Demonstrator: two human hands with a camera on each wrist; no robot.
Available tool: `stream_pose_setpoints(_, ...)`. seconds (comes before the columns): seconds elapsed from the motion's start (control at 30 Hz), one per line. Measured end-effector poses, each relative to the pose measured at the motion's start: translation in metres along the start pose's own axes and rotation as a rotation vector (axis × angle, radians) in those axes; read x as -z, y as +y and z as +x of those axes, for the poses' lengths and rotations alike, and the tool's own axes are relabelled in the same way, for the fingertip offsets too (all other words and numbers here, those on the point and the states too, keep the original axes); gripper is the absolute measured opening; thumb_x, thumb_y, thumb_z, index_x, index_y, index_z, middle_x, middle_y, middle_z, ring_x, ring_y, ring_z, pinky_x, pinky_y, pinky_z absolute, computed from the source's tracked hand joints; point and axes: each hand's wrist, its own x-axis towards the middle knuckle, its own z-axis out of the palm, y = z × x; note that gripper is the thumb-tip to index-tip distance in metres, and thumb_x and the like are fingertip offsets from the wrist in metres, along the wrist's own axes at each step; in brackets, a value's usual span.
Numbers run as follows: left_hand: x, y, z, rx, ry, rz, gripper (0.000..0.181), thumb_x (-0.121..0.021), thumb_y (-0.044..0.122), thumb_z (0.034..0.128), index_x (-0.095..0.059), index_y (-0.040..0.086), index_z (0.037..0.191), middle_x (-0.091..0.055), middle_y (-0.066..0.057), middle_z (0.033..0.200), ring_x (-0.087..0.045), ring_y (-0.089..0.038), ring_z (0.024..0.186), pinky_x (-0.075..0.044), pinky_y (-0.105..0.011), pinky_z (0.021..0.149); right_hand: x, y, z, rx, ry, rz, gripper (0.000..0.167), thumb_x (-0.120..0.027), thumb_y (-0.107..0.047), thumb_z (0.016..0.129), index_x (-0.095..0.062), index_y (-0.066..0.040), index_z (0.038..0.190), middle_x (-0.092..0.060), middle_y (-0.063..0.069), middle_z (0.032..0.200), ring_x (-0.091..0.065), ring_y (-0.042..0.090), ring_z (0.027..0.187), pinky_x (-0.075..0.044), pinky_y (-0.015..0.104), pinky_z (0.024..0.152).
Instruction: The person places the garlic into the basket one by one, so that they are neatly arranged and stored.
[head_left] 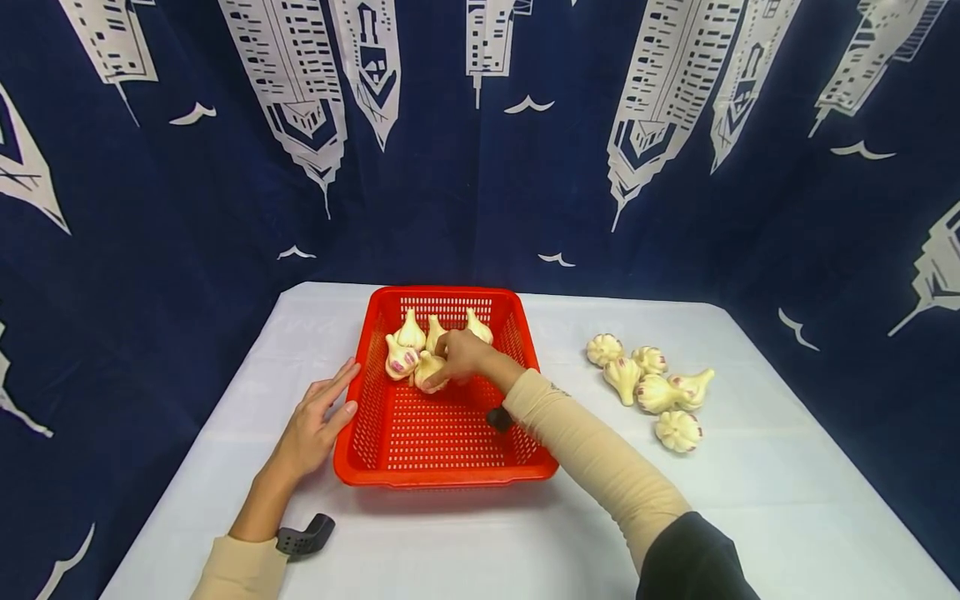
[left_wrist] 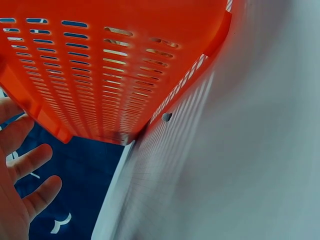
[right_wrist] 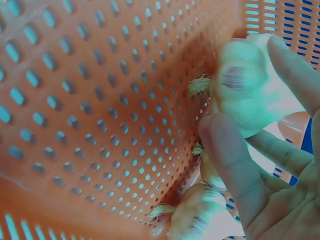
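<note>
A red perforated basket (head_left: 442,477) holds several garlic bulbs near its back left. Inside it, my right hand (head_left: 467,356) grips one garlic bulb (head_left: 430,372). The right wrist view shows that bulb (right_wrist: 240,85) between the thumb and fingers of the right hand (right_wrist: 280,195), with another bulb (right_wrist: 197,215) below. My left hand (head_left: 311,429) touches the basket's left rim with extended fingers. In the left wrist view, the left hand (left_wrist: 22,175) has its fingers spread by the basket wall (left_wrist: 165,30).
Several more garlic bulbs (head_left: 622,377) lie grouped on the white table (head_left: 780,500), right of the basket. A dark blue cloth (head_left: 465,208) with white building prints hangs behind the table and at its sides.
</note>
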Motion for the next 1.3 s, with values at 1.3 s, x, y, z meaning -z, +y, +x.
stream_pose_setpoints(1.3,0.0,0.001,0.0,0.015,-0.002,0.007,0.051,-0.057,0.014,0.0948,-0.05,0.007,0.145,-0.045,-0.01,0.151,-0.049,-0.024,0.113,-0.039,-0.029,0.085,0.022,0.0,-0.008,-0.048,0.066,-0.084,0.053,-0.086,-0.039,0.075,-0.044,-0.014,0.055,-0.031,-0.005,0.049,-0.028,0.01,0.056,-0.027,0.023,0.049)
